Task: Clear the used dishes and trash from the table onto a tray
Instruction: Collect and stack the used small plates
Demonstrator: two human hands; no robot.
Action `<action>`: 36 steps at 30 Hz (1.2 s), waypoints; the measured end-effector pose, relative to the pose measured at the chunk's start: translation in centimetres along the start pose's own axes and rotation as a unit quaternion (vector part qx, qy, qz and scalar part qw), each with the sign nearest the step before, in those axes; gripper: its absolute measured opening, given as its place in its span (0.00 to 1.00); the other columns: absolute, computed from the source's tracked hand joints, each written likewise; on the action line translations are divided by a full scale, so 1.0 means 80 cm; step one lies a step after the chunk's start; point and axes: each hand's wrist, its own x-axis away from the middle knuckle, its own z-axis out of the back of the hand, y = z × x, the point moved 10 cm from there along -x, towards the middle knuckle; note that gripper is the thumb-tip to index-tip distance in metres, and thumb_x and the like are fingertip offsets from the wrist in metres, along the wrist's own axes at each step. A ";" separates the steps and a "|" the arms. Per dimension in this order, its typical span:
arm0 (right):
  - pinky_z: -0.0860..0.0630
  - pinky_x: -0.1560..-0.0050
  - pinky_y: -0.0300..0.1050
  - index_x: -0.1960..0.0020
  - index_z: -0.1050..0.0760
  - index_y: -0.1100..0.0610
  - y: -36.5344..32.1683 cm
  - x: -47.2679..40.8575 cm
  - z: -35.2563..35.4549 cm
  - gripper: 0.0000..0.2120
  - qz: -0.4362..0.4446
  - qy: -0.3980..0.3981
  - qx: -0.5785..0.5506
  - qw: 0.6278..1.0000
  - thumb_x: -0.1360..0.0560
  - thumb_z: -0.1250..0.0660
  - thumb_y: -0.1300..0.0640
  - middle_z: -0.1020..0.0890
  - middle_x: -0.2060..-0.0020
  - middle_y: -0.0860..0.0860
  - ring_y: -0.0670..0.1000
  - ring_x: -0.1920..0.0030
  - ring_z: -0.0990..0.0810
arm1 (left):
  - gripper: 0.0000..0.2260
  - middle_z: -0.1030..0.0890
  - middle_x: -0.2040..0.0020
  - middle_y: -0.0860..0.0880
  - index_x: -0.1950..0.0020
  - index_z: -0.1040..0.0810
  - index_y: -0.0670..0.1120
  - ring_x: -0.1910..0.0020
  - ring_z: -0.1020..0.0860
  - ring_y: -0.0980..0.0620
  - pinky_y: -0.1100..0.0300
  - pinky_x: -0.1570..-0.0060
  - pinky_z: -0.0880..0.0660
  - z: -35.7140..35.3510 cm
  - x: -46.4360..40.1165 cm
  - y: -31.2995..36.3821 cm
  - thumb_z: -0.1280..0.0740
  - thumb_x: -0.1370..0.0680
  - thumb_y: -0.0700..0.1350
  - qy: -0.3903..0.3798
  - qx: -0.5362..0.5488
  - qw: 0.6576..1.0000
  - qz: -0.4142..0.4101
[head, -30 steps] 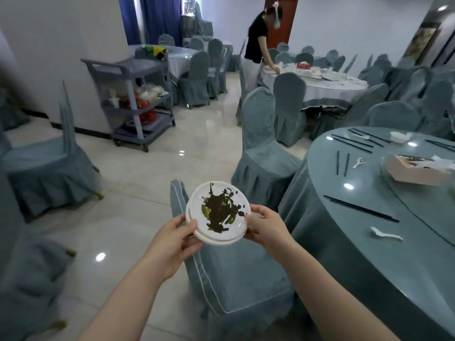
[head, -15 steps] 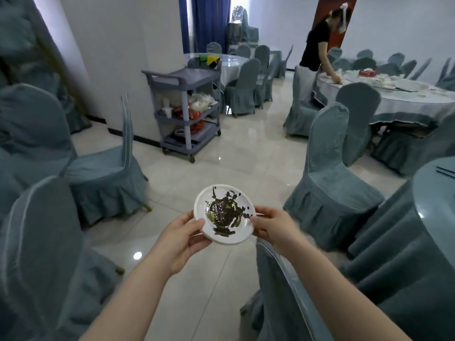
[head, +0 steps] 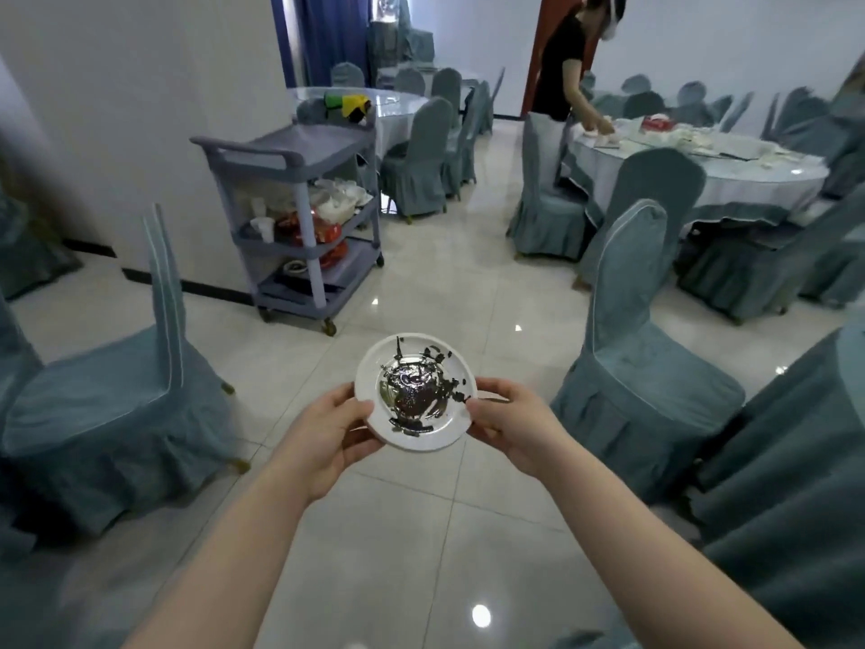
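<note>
Gripping the white plate [head: 428, 435] (smeared dark) by opposite rims with left hand [head: 323, 433] and right hand [head: 515, 426], above tiled floor [head: 421, 555].

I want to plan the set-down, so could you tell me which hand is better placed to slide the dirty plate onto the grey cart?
Probably the left hand: the cart stands ahead on the left, while the right hand grips the plate on its far side.
</note>
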 end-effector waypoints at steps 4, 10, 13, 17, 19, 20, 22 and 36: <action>0.20 0.61 0.40 0.48 0.23 0.60 -0.069 -0.088 -0.003 0.12 0.027 0.055 -0.032 0.998 0.28 0.33 0.72 0.15 0.58 0.57 0.52 0.60 0.15 | 0.11 0.16 0.59 0.48 0.46 0.23 0.47 0.65 0.17 0.52 0.61 0.67 0.20 -0.023 -0.124 0.075 0.39 0.22 0.35 -0.058 -0.018 0.998 0.007; 0.20 0.61 0.40 0.47 0.23 0.60 -0.172 -0.202 0.035 0.10 0.071 0.137 -0.034 0.987 0.26 0.33 0.69 0.14 0.59 0.55 0.52 0.59 0.15 | 0.09 0.16 0.63 0.49 0.47 0.23 0.47 0.67 0.18 0.53 0.62 0.67 0.21 -0.102 -0.292 0.153 0.39 0.22 0.36 -0.140 -0.032 0.989 0.020; 0.20 0.59 0.42 0.45 0.23 0.61 -0.212 -0.251 0.074 0.12 0.084 0.174 -0.039 0.980 0.27 0.33 0.69 0.16 0.53 0.58 0.54 0.56 0.15 | 0.10 0.16 0.62 0.49 0.46 0.23 0.47 0.67 0.18 0.52 0.62 0.67 0.21 -0.154 -0.366 0.166 0.39 0.22 0.36 -0.187 -0.036 0.981 0.037; 0.20 0.60 0.43 0.45 0.24 0.61 -0.263 -0.332 0.136 0.12 0.099 0.220 -0.054 0.969 0.27 0.33 0.70 0.17 0.51 0.59 0.55 0.55 0.17 | 0.10 0.15 0.62 0.48 0.48 0.23 0.47 0.66 0.17 0.53 0.63 0.67 0.21 -0.233 -0.476 0.189 0.38 0.23 0.35 -0.235 -0.056 0.969 0.043; 0.20 0.60 0.44 0.47 0.24 0.61 -0.291 -0.379 0.169 0.11 0.106 0.237 -0.068 0.963 0.27 0.34 0.70 0.17 0.52 0.59 0.56 0.55 0.19 | 0.10 0.15 0.62 0.48 0.48 0.22 0.47 0.66 0.17 0.53 0.63 0.67 0.21 -0.277 -0.533 0.207 0.38 0.23 0.35 -0.257 -0.064 0.964 0.036; 0.19 0.60 0.44 0.47 0.24 0.60 -0.307 -0.403 0.186 0.10 0.110 0.241 -0.074 0.961 0.27 0.34 0.70 0.17 0.53 0.59 0.56 0.56 0.20 | 0.10 0.15 0.62 0.48 0.48 0.22 0.47 0.66 0.17 0.53 0.63 0.67 0.21 -0.299 -0.562 0.216 0.38 0.23 0.35 -0.264 -0.068 0.961 0.033; 0.18 0.58 0.45 0.48 0.23 0.60 -0.341 -0.455 0.217 0.09 0.119 0.239 -0.079 0.960 0.27 0.33 0.70 0.16 0.57 0.57 0.55 0.58 0.20 | 0.09 0.15 0.61 0.48 0.48 0.22 0.46 0.65 0.17 0.52 0.63 0.67 0.21 -0.339 -0.620 0.236 0.38 0.23 0.35 -0.275 -0.075 0.958 0.029; 0.20 0.63 0.42 0.44 0.24 0.60 -0.496 -0.794 0.434 0.11 0.113 0.305 -0.134 0.936 0.25 0.33 0.68 0.16 0.63 0.54 0.48 0.69 0.19 | 0.11 0.15 0.61 0.48 0.48 0.22 0.49 0.67 0.18 0.53 0.62 0.68 0.21 -0.604 -1.032 0.279 0.40 0.22 0.35 -0.337 -0.115 0.932 0.067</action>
